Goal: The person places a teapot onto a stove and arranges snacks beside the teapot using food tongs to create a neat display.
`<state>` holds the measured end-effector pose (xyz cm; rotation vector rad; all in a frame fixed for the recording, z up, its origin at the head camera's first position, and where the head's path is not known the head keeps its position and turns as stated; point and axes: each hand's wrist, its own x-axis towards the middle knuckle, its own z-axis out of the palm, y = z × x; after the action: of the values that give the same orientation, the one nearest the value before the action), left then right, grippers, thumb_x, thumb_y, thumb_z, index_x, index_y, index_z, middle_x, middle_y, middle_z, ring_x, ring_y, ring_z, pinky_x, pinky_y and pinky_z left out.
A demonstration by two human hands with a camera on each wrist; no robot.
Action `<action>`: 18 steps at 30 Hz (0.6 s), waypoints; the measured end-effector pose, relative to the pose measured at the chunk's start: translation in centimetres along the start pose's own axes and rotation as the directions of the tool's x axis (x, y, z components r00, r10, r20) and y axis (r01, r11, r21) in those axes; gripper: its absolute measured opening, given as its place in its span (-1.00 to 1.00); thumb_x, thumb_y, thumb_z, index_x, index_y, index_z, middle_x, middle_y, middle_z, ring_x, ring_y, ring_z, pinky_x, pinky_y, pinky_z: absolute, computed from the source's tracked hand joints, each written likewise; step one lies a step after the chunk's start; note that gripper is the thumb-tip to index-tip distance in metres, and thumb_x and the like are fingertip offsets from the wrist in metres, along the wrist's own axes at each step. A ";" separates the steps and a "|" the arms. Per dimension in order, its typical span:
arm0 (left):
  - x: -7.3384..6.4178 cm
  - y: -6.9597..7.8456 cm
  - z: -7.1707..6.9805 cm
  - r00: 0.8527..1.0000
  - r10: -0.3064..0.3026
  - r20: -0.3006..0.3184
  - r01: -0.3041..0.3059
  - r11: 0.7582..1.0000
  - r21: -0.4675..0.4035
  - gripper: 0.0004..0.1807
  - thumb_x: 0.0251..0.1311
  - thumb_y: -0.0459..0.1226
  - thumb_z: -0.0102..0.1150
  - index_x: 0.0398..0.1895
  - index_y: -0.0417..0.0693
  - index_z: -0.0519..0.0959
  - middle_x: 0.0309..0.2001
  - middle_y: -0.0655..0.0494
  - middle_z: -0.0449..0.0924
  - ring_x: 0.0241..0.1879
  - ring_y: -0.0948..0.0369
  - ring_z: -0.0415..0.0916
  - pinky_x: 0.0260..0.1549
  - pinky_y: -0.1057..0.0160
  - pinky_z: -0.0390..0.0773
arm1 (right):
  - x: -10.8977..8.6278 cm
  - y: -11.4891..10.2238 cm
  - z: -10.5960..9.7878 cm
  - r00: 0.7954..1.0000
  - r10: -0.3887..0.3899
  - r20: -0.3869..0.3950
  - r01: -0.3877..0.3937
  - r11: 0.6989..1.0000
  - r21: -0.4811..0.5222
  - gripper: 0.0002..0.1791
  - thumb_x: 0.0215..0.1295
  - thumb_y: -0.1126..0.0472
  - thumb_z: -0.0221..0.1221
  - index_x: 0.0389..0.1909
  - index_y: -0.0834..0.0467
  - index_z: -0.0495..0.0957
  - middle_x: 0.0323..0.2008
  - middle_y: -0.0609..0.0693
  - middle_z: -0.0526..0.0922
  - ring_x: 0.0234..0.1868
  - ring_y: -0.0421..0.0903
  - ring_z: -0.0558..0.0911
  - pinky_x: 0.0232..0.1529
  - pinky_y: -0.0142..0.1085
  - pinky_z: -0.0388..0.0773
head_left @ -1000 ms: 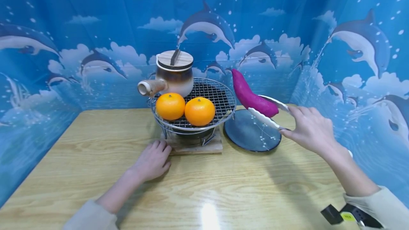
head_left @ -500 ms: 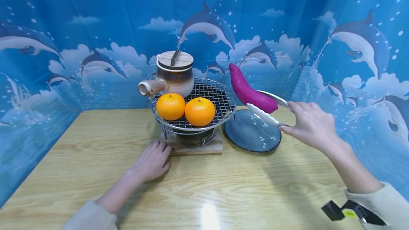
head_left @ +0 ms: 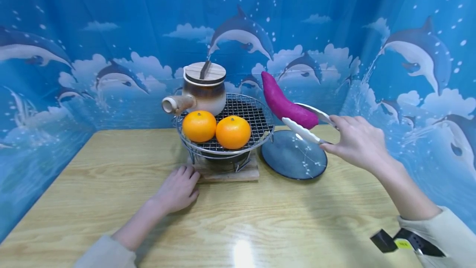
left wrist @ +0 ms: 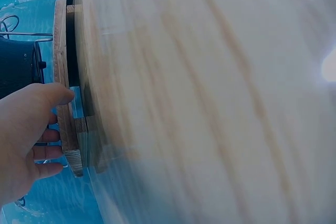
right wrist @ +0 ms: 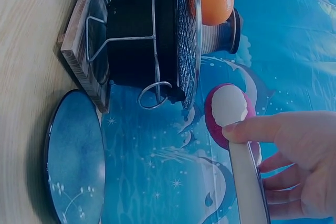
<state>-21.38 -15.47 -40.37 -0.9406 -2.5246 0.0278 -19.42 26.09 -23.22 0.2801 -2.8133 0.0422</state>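
My right hand (head_left: 358, 144) holds a pair of tongs (head_left: 303, 130) with white scalloped tips. Between the tips is a purple sweet potato (head_left: 283, 101), raised above the blue plate (head_left: 293, 158), its far end up and beside the grill's right rim. In the right wrist view the thumb presses on one arm of the tongs (right wrist: 247, 182). My left hand (head_left: 177, 191) grips the front left corner of the wooden board (head_left: 230, 174) under the grill. Its thumb lies over the board's edge (left wrist: 63, 66) in the left wrist view.
On the round wire grill (head_left: 256, 113) sit two oranges (head_left: 198, 126) and a clay pot (head_left: 208, 96) with a wooden lid; its handle (head_left: 176, 104) juts left. A black stove (right wrist: 142, 32) stands beneath. Dolphin-printed curtains (head_left: 122, 20) close off the back and sides of the table (head_left: 111, 168).
My right hand has moved left and slightly up, bringing the tongs and the sweet potato closer to the grill. My left hand has stayed at the board's corner.
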 end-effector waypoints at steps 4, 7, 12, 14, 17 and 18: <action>-0.1 0.1 0.0 1.000 -0.001 0.004 0.001 1.000 0.005 -0.66 -0.10 -0.19 0.27 -0.35 -0.20 0.40 -0.34 -0.10 0.36 -0.33 -0.03 0.36 -0.39 0.05 0.40 | 0.3 -0.3 -0.1 1.000 0.006 0.015 -0.007 1.000 0.009 -0.19 -0.03 -0.14 0.30 0.18 0.26 0.35 -0.01 0.26 0.51 -0.02 0.25 0.41 -0.54 -0.03 0.42; 0.0 0.0 0.1 1.000 0.002 -0.004 -0.002 1.000 0.003 -0.67 -0.11 -0.19 0.27 -0.36 -0.20 0.40 -0.35 -0.10 0.36 -0.33 -0.03 0.36 -0.39 0.05 0.40 | 0.5 -0.5 -0.2 1.000 0.006 0.013 -0.006 1.000 0.014 -0.19 -0.03 -0.13 0.30 0.19 0.25 0.35 -0.01 0.24 0.51 -0.03 0.23 0.42 -0.53 -0.03 0.42; 0.0 0.0 0.2 1.000 0.004 -0.010 -0.004 1.000 0.005 -0.67 -0.11 -0.20 0.27 -0.36 -0.20 0.40 -0.35 -0.09 0.36 -0.33 -0.03 0.36 -0.39 0.04 0.40 | 1.0 -0.9 -0.3 1.000 0.001 0.014 -0.002 1.000 0.023 -0.20 -0.04 -0.11 0.30 0.18 0.25 0.36 -0.03 0.24 0.52 -0.04 0.22 0.42 -0.52 -0.03 0.41; 0.0 -0.1 0.2 1.000 0.004 -0.011 -0.004 1.000 0.005 -0.67 -0.11 -0.19 0.26 -0.36 -0.20 0.41 -0.35 -0.09 0.36 -0.33 -0.03 0.36 -0.39 0.04 0.40 | 1.2 -1.0 -0.4 1.000 0.003 0.021 -0.003 1.000 0.027 -0.20 -0.04 -0.11 0.30 0.18 0.25 0.36 -0.01 0.24 0.52 -0.02 0.23 0.41 -0.49 0.00 0.42; 0.0 0.0 0.2 1.000 0.005 -0.011 -0.005 1.000 0.003 -0.67 -0.11 -0.19 0.26 -0.36 -0.20 0.41 -0.35 -0.09 0.36 -0.33 -0.03 0.36 -0.38 0.04 0.41 | 1.6 -1.3 -0.5 1.000 -0.001 0.031 0.000 1.000 0.028 -0.20 -0.04 -0.11 0.31 0.18 0.24 0.35 0.00 0.24 0.52 -0.01 0.23 0.41 -0.47 0.02 0.41; 0.0 0.0 0.2 1.000 0.005 -0.010 -0.005 1.000 0.002 -0.67 -0.11 -0.19 0.26 -0.37 -0.20 0.41 -0.35 -0.09 0.36 -0.33 -0.03 0.36 -0.38 0.04 0.41 | 1.7 -1.4 -0.5 0.999 -0.003 0.035 0.003 1.000 0.028 -0.20 -0.04 -0.11 0.31 0.18 0.24 0.35 -0.01 0.23 0.52 -0.01 0.22 0.42 -0.47 0.02 0.41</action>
<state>-21.47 -15.49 -40.58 -0.9438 -2.5126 0.0272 -20.56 24.49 -22.22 0.2943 -2.8490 0.0765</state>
